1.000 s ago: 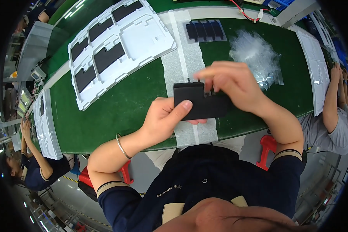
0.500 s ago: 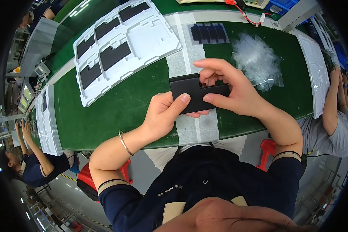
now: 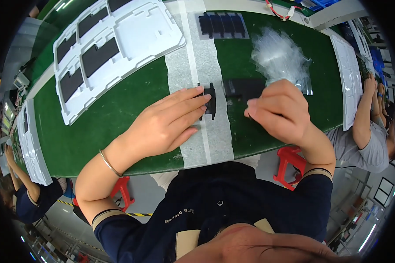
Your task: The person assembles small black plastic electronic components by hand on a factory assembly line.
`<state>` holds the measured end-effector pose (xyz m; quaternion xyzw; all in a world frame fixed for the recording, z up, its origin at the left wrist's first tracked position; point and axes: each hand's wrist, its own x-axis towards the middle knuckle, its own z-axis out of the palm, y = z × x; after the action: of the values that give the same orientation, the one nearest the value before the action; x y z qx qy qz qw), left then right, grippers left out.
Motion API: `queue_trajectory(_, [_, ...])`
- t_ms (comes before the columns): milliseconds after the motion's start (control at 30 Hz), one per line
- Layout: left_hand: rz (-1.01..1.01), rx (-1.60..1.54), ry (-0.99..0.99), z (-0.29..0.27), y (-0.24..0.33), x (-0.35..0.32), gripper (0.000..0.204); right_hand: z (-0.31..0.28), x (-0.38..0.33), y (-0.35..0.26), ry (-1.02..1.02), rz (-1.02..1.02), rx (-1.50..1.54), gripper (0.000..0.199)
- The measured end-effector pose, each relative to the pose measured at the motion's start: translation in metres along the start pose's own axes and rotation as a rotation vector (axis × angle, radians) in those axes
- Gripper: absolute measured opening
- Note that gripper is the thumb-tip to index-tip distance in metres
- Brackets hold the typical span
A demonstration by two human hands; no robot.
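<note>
Surface: green bench mat (image 3: pixel 118 118) with a pale strip down the middle.
Small black part (image 3: pixel 209 101): on the strip, under the left hand (image 3: pixel 164 125) fingertips, fingers flat and together.
Flat black piece (image 3: pixel 243 89): just beyond the right hand (image 3: pixel 278 111), which is curled; grip I cannot tell.
Advice: press evenly, keep the part square.
Room: white trays (image 3: pixel 114 44) far left, clear bags (image 3: pixel 281 57) close behind; free mat on the left side.

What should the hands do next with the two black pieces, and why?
Probably bring them together. The left hand presses the small black piece on the grey strip, and the right hand rests on the bigger black piece beside it, with a gap between them.
</note>
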<state>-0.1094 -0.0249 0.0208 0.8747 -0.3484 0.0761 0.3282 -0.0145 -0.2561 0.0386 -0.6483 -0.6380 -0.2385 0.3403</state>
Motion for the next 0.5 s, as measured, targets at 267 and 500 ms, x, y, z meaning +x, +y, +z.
queue_trajectory(267, [-0.159,-0.004,-0.183,-0.001,0.008,-0.005,0.049,0.002,-0.017,-0.015,-0.401,-0.033,0.061,0.023])
queue_trajectory(500, [-0.159,0.009,-0.206,-0.002,0.006,-0.007,0.046,-0.014,-0.004,0.001,-0.802,0.577,0.247,0.083])
